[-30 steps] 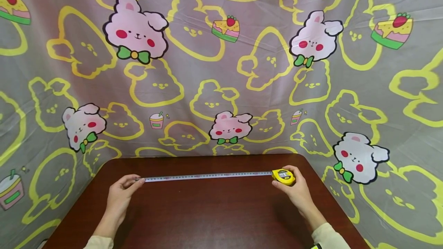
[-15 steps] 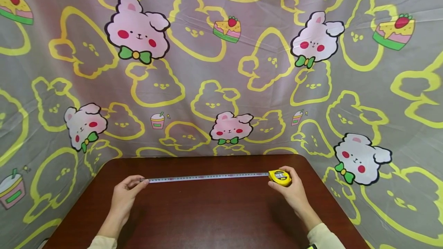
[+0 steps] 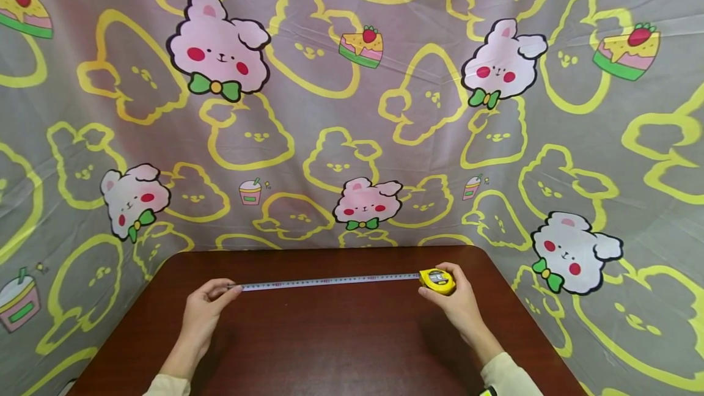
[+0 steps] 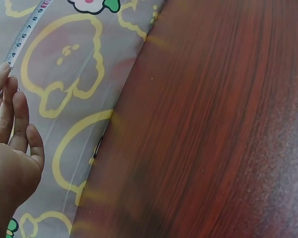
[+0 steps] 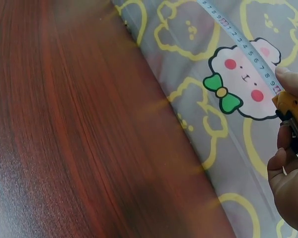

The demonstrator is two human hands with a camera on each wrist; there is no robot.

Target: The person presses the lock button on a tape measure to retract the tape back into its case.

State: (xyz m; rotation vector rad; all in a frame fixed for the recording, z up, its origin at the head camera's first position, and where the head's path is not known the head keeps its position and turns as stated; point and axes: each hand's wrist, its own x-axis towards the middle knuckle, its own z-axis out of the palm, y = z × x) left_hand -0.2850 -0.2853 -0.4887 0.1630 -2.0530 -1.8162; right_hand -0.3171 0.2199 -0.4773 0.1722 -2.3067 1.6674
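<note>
A yellow tape measure [image 3: 438,281] is held in my right hand [image 3: 462,307], with the thumb on its near side and fingers over the far side. Its white blade [image 3: 330,281] stretches left across the air above the table to my left hand [image 3: 202,316], which pinches the free end between thumb and fingers. In the left wrist view the blade [image 4: 26,35] runs up from the pinching fingertips [image 4: 5,72]. The right wrist view has the yellow case [image 5: 294,111] at its right edge, gripped by the right hand [image 5: 293,198], partly cut off.
Beneath both hands lies a dark red-brown wooden table [image 3: 330,335] with rounded far corners. A grey curtain [image 3: 352,102] printed with yellow outlines and cartoon rabbits surrounds it at the back and both sides.
My right hand has moved left with the tape measure, and my left hand has shifted slightly right. The exposed length of blade between them has become shorter.
</note>
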